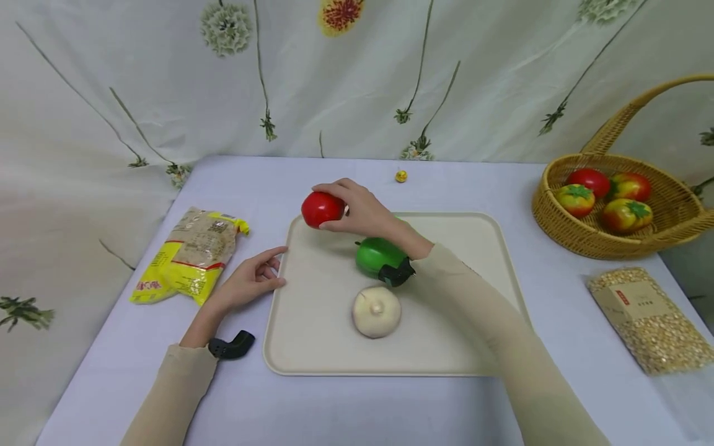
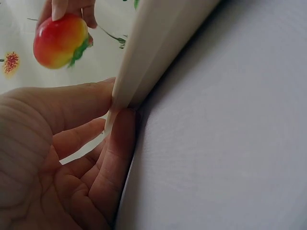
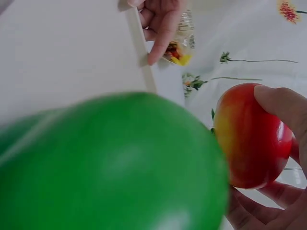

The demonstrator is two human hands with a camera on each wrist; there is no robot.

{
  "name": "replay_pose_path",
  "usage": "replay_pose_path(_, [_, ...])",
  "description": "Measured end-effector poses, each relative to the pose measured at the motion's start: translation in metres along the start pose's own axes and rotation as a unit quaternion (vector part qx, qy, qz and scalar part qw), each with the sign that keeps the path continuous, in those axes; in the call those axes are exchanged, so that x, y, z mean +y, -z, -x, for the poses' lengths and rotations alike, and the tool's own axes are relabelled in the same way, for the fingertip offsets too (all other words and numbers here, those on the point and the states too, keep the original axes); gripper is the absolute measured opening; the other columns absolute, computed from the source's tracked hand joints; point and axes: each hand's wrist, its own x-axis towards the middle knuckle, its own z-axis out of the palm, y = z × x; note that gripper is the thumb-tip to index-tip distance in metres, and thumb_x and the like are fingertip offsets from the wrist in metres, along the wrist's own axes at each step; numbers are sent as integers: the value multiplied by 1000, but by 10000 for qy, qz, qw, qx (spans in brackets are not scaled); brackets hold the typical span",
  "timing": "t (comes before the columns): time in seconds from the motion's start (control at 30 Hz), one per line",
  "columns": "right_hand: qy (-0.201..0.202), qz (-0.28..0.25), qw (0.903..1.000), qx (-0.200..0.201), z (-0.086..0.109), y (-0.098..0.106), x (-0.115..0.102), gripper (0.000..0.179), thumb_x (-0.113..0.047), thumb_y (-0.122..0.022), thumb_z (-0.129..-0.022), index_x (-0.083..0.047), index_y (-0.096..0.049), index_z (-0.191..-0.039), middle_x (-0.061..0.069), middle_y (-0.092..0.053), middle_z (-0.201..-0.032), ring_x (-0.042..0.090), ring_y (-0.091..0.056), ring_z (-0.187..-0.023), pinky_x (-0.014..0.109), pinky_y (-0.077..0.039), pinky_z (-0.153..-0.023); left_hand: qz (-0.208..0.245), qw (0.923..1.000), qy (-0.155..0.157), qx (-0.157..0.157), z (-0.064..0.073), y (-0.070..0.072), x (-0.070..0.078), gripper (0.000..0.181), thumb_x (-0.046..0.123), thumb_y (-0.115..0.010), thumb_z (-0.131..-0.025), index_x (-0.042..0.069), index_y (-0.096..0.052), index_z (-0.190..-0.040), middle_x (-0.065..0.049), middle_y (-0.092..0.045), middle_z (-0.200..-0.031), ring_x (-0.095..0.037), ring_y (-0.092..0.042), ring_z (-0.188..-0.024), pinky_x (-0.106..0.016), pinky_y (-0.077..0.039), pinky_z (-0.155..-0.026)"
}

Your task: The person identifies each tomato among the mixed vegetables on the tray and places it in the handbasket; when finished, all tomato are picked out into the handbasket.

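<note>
My right hand (image 1: 359, 207) grips a red and yellow tomato (image 1: 322, 209) above the far left corner of the beige tray (image 1: 312, 347). In the left wrist view the tomato (image 2: 60, 40) shows its green leafy top. At the tray's left edge my left hand (image 1: 253, 279) pinches the rim, the thumb on one side and a finger on the other. Under my right wrist lies a glossy green fruit or vegetable (image 1: 374, 255) on the tray, partly hidden by the black wrist camera. Nearer the front sits a round cream-white vegetable (image 1: 377, 311) with a small nub.
A wicker basket (image 1: 580, 244) with several tomatoes stands at the back right. In front of it lies a bag of grains (image 1: 649, 319). Yellow packets (image 1: 189, 254) lie left of the tray. A tiny yellow ball (image 1: 401, 176) sits behind it.
</note>
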Motion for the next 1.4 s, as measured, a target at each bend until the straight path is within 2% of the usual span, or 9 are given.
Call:
replay_pose_path(0.33, [-1,13,9967,817,32,40,11,61,-28,-73,-79,-18,-49,-134,9,-50,-128,21,-50,-112,36,-54,-79,45,9998,-181,100,0,0,0,62,13,-65,-87,3,-37,-141,-13,-50,-104,1,-51,-75,-14,-46,-66])
replay_pose_path(0.7, [-203,102,9826,1842,96,82,47,63,-17,-75,-78,-11,-48,-135,13,-51,-128,25,-56,-109,42,-55,-78,132,9997,-179,37,1,1,-2,63,15,-66,-87,5,-37,-142,-14,-50,-105,0,-51,-76,-15,-46,-66])
replay_pose_path(0.8, [-375,358,9772,2057,117,94,59,64,-16,-75,-78,-13,-47,-135,13,-53,-128,24,-56,-107,34,-55,-77,157,9996,-218,49,1,0,-3,63,14,-66,-87,5,-37,-142,-13,-50,-105,1,-52,-76,-14,-47,-67])
replay_pose_path(0.93, [-702,610,9684,2315,148,109,75,65,-16,-75,-78,-11,-46,-136,16,-52,-128,26,-54,-106,12,-47,-75,219,9994,-257,-3,1,-1,-2,63,12,-65,-87,2,-36,-141,-15,-49,-105,1,-53,-76,-14,-47,-67])
replay_pose_path(1.03, [-966,728,9605,2508,170,121,85,65,-14,-74,-78,-8,-46,-136,20,-52,-127,28,-53,-103,1,-38,-72,240,9994,-247,-10,2,-1,0,62,12,-65,-87,1,-36,-141,-16,-49,-105,1,-52,-76,-14,-47,-66])
replay_pose_path(1.2, [-1592,999,9431,2743,206,146,97,65,-16,-73,-79,-10,-45,-138,22,-49,-130,23,-47,-101,-4,-31,-70,205,9995,-229,23,3,0,2,62,13,-65,-87,3,-37,-141,-16,-49,-103,-2,-49,-74,-15,-45,-65])
replay_pose_path(1.3, [-2169,1164,9301,2725,228,161,108,66,-22,-70,-82,-12,-41,-140,23,-46,-134,25,-43,-100,-5,-28,-66,205,9996,-215,0,3,0,3,62,14,-65,-87,3,-37,-141,-15,-50,-102,-3,-47,-72,-15,-44,-65])
replay_pose_path(1.33, [-2341,1193,9264,2699,235,166,113,66,-24,-69,-83,-12,-40,-141,24,-45,-135,27,-44,-100,-3,-29,-66,199,9996,-222,3,3,0,3,62,14,-65,-87,3,-37,-141,-15,-50,-101,-3,-47,-72,-16,-44,-65])
replay_pose_path(1.4, [-2713,1288,9171,2620,246,174,121,66,-27,-65,-86,-11,-36,-143,28,-42,-136,36,-43,-103,10,-42,-70,182,9996,-232,24,3,0,1,62,14,-65,-87,3,-37,-141,-15,-49,-100,-3,-47,-72,-16,-44,-64])
